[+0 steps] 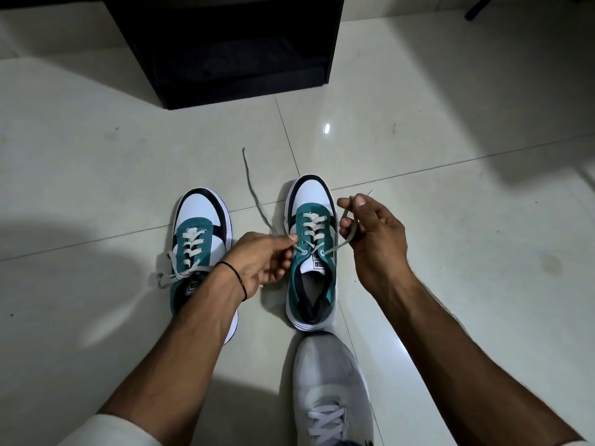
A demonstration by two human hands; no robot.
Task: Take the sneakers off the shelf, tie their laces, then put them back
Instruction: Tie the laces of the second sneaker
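Observation:
Two teal, white and black sneakers stand on the tiled floor, toes pointing away from me. The left sneaker [202, 233] has its laces knotted in a loose bow, and my left forearm crosses over its heel. The right sneaker [314, 249] has its laces untied. My left hand [262, 260] pinches the left lace [254, 191], whose free end trails forward on the floor. My right hand [370, 233] holds the right lace [339, 244], pulled taut from the top eyelet, its tip poking out above my fingers.
A black open shelf unit [225, 49] stands on the floor ahead. My own foot in a grey sneaker [331, 387] rests just behind the right sneaker. Pale glossy floor tiles [450, 140] spread all around. A dark furniture leg [483, 8] shows at top right.

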